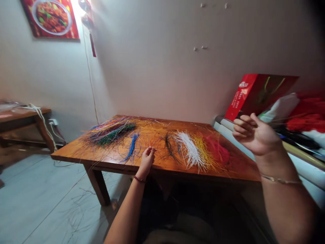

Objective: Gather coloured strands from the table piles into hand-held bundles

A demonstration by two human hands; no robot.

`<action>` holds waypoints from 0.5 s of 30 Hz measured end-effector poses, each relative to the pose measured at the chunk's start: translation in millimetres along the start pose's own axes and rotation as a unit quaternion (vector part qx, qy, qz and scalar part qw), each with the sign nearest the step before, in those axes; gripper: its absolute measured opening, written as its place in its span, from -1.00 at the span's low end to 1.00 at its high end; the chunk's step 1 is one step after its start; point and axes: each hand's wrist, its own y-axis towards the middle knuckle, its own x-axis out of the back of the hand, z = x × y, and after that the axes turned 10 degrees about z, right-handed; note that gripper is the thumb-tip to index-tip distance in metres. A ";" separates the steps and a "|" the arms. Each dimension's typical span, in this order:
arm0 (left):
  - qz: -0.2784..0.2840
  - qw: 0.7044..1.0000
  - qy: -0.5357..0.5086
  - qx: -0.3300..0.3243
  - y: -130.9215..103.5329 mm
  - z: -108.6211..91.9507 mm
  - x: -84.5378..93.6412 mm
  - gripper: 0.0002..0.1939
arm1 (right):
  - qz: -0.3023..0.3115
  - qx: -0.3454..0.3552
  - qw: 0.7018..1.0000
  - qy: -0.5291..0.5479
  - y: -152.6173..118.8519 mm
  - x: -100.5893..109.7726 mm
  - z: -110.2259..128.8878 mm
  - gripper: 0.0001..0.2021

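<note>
Low over the front middle of the table, my left hand (148, 157) is closed in a pinch. Fine reddish wires fan out just past its fingertips. Left of it lies a small blue wire bundle (132, 147); to its right are a thin dark bundle (170, 147), a thick white bundle (190, 150), a yellow bundle (206, 154) and a pinkish-red bundle (219, 150). My right hand (255, 134) is raised past the table's right side, fingers curled in and thumb against them. Whatever it holds is too fine to make out.
A large tangled pile of mixed-colour wires (111, 132) covers the left of the wooden table (152, 123). At right stand a red gift bag (264, 91) and red cloth (309, 113). Loose strands lie on the floor (63, 203). Another table (38, 117) is at far left.
</note>
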 end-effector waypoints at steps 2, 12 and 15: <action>0.000 1.000 -0.001 0.002 0.9 -1.1 -1.1 -0.59 | -0.022 -0.018 0.998 -0.062 7.5 23.9 0.5 -0.42; 0.005 1.000 -0.011 -0.001 0.6 -2.6 -1.4 -0.60 | 0.011 -0.154 0.988 -0.009 47.2 67.9 -56.7 -0.58; 0.008 1.000 -0.006 -0.002 0.4 -3.0 -1.8 -0.61 | 0.071 -0.295 0.952 -0.046 62.8 59.8 -90.4 -0.62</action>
